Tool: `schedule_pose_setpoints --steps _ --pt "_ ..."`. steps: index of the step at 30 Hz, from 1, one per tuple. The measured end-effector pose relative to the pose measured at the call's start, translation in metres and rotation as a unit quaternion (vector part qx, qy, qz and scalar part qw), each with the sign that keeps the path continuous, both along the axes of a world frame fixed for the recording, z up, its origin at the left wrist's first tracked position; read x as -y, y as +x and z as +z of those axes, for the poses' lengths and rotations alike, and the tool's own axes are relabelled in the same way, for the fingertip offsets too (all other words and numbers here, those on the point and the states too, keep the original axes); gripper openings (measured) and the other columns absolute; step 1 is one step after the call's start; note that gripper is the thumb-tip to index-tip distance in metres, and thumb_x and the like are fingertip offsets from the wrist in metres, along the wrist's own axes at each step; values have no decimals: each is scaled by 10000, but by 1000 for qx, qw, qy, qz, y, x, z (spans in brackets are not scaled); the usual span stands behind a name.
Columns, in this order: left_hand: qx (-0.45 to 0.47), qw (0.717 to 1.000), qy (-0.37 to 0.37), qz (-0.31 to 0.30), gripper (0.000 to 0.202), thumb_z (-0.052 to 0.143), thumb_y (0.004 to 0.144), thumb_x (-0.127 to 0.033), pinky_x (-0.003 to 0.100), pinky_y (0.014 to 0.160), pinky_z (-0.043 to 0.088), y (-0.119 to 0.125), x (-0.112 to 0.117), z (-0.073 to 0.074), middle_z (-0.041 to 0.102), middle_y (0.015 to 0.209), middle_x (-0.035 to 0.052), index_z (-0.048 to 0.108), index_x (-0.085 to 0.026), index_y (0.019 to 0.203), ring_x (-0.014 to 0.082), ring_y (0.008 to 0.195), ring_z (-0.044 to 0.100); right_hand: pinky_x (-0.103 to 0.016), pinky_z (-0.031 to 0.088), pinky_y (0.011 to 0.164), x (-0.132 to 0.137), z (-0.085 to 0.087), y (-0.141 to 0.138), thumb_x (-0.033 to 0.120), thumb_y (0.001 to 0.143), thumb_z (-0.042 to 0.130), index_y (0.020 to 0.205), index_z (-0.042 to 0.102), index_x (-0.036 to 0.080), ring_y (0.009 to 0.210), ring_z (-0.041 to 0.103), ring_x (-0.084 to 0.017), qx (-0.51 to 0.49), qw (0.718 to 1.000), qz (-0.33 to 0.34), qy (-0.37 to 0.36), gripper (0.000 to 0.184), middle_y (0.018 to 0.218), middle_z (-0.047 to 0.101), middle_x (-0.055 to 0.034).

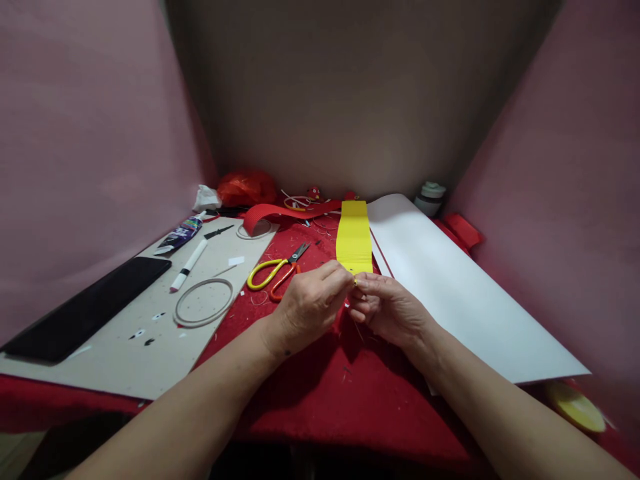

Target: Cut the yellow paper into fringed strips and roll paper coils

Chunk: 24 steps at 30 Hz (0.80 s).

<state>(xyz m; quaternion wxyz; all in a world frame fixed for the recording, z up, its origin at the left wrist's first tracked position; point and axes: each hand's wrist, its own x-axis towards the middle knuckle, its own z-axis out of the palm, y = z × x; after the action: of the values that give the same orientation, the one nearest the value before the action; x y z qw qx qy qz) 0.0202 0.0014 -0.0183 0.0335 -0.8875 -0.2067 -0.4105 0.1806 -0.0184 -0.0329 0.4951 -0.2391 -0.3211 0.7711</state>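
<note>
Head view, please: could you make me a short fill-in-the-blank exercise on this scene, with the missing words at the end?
1. The left hand and right hand come close together just in front of a flat ribbed strip coloured ____.
2. The cloth beneath the hands is ____.
3. The scissors lie with their blades pointing ____ from the person.
4. The large white sheet lies on the person's ____ side.

Missing words: yellow; red; away; right.

Small yellow piece (356,283) (touched with black), finely lined yellow strip (355,233), yellow-and-red-handled scissors (293,260), red cloth (310,407)
</note>
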Motion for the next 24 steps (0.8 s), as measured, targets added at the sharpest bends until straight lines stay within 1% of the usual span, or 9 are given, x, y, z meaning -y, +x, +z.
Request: schedule_pose_setpoints --steps 3,7,11,14,16,17,19,22,24 --pt "-5 1000 8 -3 153 412 888 -92 220 623 444 0 0 0 580 732 39 525 -135 793 114 684 530 -218 360 470 0 1 0 149 694 686 640 619 129 476 367 -67 9 1000 -5 -3 88 545 456 33" --pt "-6 1000 13 5 183 387 902 -110 213 626 449 0 0 0 591 744 38 525 -146 787 107 692 537 -215 365 471 -1 1 0 165 702 689 651 617 130 478 372 -65 9 1000 8 7 95 549 461 34" --pt "10 1000 -5 12 165 406 901 -120 215 634 456 0 1 0 594 749 40 539 -141 807 107 704 551 -213 382 476 -1 2 2 183 712 692 667 616 135 481 387 -68 16 999 13 29 101 551 465 34" --pt "36 998 -52 7 140 430 896 -144 226 639 456 0 2 1 589 749 36 545 -144 816 108 701 544 -216 396 480 0 4 3 195 720 691 673 616 145 486 409 -75 33 998 -3 50 101 547 475 33" --pt "65 991 -113 -1 72 487 862 -139 233 639 457 0 3 4 594 767 36 557 -141 845 110 702 541 -217 398 477 0 5 4 198 724 689 675 620 149 483 415 -76 39 997 -11 64 98 545 478 33" --pt "78 984 -158 -7 54 518 836 -129 234 636 457 0 4 7 599 777 36 565 -139 861 110 701 543 -217 397 475 0 5 4 200 727 687 676 623 150 482 414 -76 42 997 -12 70 96 546 478 33" --pt "100 955 -280 -24 96 555 794 -110 230 617 459 0 6 13 612 780 30 581 -133 883 105 682 551 -216 394 471 0 6 5 199 736 681 675 623 151 476 402 -72 42 996 -10 84 96 548 470 36" --pt "132 874 -462 -76 98 573 770 -114 213 588 462 0 9 24 618 744 9 588 -117 866 87 635 561 -209 379 462 0 7 7 190 751 666 681 618 154 463 373 -68 39 994 1 105 92 526 437 47" --pt "151 827 -531 -104 90 593 761 -135 200 563 457 -1 10 29 611 710 -4 587 -111 848 77 602 559 -207 371 458 1 8 8 190 756 661 704 619 156 458 364 -68 39 993 10 114 76 517 422 52"
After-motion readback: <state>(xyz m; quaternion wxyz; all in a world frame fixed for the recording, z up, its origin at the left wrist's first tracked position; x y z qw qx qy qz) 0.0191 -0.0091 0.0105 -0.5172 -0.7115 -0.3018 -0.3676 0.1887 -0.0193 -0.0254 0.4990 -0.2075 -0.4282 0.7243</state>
